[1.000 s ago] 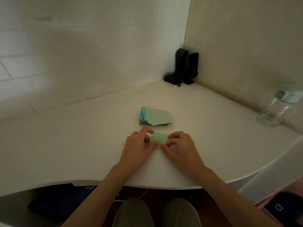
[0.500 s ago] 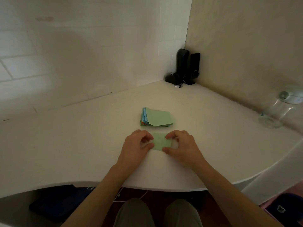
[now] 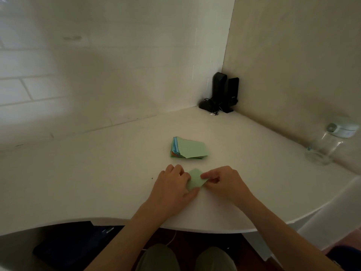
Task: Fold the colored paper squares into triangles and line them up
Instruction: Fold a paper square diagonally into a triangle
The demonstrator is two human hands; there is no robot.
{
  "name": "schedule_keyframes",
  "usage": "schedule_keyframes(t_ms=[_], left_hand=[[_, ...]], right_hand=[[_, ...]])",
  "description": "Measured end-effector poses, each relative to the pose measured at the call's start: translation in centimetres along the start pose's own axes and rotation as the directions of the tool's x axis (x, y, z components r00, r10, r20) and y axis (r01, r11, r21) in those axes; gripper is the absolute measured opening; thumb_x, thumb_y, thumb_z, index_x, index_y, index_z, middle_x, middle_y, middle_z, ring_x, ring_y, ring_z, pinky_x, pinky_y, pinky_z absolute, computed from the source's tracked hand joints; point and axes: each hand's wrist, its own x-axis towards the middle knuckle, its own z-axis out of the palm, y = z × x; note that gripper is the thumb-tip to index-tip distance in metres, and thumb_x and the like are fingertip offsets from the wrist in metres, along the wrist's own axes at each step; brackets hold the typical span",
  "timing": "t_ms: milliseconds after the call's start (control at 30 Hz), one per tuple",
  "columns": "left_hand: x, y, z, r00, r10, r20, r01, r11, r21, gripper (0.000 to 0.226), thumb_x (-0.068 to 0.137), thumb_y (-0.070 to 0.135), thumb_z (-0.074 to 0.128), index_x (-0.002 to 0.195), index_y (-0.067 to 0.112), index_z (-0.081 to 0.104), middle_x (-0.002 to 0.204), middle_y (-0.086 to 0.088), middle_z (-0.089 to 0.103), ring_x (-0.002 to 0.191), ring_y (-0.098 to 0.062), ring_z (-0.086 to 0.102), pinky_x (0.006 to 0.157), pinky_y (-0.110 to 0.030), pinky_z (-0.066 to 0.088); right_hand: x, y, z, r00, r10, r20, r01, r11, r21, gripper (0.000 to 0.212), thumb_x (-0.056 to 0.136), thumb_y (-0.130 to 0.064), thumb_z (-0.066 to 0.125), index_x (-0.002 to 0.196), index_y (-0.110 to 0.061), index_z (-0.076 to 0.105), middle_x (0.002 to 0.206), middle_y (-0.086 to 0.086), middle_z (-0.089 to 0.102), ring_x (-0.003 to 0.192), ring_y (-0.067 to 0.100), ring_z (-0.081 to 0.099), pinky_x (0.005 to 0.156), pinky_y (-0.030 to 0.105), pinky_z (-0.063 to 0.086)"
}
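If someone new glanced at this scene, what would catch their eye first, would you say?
Probably the two hands at the near middle of the white desk, the left hand and right hand pinching a small green paper. Just beyond lies the stack of colored paper squares, green on top.

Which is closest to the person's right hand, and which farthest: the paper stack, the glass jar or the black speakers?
From the right hand:
1. Paper stack, just beyond the hands, mid-table.
2. Glass jar, off to the right by the wall.
3. Black speakers, far back in the corner.
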Motion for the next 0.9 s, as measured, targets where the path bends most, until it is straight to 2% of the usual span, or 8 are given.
schedule_keyframes(t_ms=[100, 200, 333, 433, 600, 733, 900], left_hand=[[-0.7, 0.5, 0.1, 0.999, 0.01, -0.049, -0.007, 0.999, 0.048, 0.059, 0.076, 0.07, 0.035, 0.093, 0.022, 0.064, 0.093, 0.003, 0.057, 0.084, -0.018, 0.049, 0.07, -0.032, 0.039], [-1.0, 0.7, 0.2, 0.994, 0.004, -0.11, 0.0, 0.999, 0.041, 0.043, 0.08, 0.06, 0.042, 0.083, 0.023, 0.064, 0.087, 0.006, 0.062, 0.078, -0.018, 0.054, 0.065, -0.034, 0.042], [-1.4, -0.1, 0.5, 0.984, 0.038, -0.172, -0.039, 0.999, -0.001, 0.016, 0.081, 0.038, 0.053, 0.081, 0.026, 0.063, 0.086, 0.011, 0.065, 0.078, -0.016, 0.058, 0.065, -0.029, 0.04], [-1.7, -1.1, 0.2, 0.984, 0.026, -0.177, -0.031, 0.999, -0.028, 0.013, 0.078, 0.033, 0.054, 0.08, 0.029, 0.066, 0.088, 0.014, 0.067, 0.08, -0.013, 0.058, 0.065, -0.027, 0.039], [-2.0, -2.7, -0.2, 0.983, -0.076, -0.165, 0.053, 0.989, -0.14, 0.004, 0.075, 0.031, 0.065, 0.076, 0.029, 0.069, 0.087, 0.015, 0.065, 0.084, -0.015, 0.054, 0.069, -0.028, 0.032], [-1.8, -3.0, -0.2, 0.953, -0.269, -0.137, 0.22, 0.929, -0.296, 0.008, 0.077, 0.031, 0.074, 0.076, 0.025, 0.069, 0.088, 0.011, 0.061, 0.089, -0.015, 0.047, 0.076, -0.033, 0.037], [-1.3, -2.4, 0.1, 0.92, -0.376, -0.113, 0.337, 0.904, -0.263, 0.02, 0.083, 0.044, 0.065, 0.085, 0.025, 0.068, 0.093, 0.008, 0.054, 0.092, -0.011, 0.035, 0.074, -0.025, 0.026]], right_hand=[[-0.9, -0.4, 0.1, 1.0, -0.017, -0.015, 0.017, 1.0, -0.003, 0.021, 0.078, -0.015, 0.069, 0.098, -0.018, 0.075, 0.089, 0.002, 0.073, 0.067, -0.002, 0.058, 0.063, -0.004, 0.039], [-1.6, -0.9, 0.4, 0.997, -0.066, -0.036, 0.064, 0.997, -0.051, 0.018, 0.078, -0.023, 0.069, 0.095, -0.023, 0.075, 0.083, -0.005, 0.072, 0.065, -0.003, 0.059, 0.063, 0.001, 0.041], [-1.8, -1.1, 1.0, 0.989, -0.142, -0.047, 0.136, 0.984, -0.113, 0.015, 0.08, -0.033, 0.069, 0.094, -0.032, 0.074, 0.076, -0.014, 0.063, 0.064, -0.002, 0.051, 0.062, 0.005, 0.036], [-1.5, -0.8, 1.2, 0.987, -0.158, -0.032, 0.152, 0.978, -0.146, 0.021, 0.079, -0.04, 0.07, 0.1, -0.036, 0.071, 0.084, -0.008, 0.053, 0.073, 0.003, 0.047, 0.063, 0.009, 0.032], [-1.1, 0.0, 1.6, 0.99, -0.133, -0.038, 0.127, 0.983, -0.136, 0.016, 0.081, -0.041, 0.069, 0.095, -0.035, 0.073, 0.083, -0.011, 0.045, 0.075, 0.0, 0.045, 0.064, 0.009, 0.032], [-0.7, 0.1, 2.2, 0.99, -0.117, -0.079, 0.108, 0.988, -0.111, 0.016, 0.081, -0.043, 0.068, 0.087, -0.029, 0.074, 0.089, -0.006, 0.05, 0.079, 0.004, 0.049, 0.066, 0.012, 0.034], [0.0, -0.4, 3.1, 0.988, -0.106, -0.114, 0.091, 0.987, -0.134, 0.02, 0.079, -0.052, 0.065, 0.073, -0.033, 0.062, 0.087, -0.009, 0.047, 0.079, 0.006, 0.05, 0.075, 0.023, 0.041]])
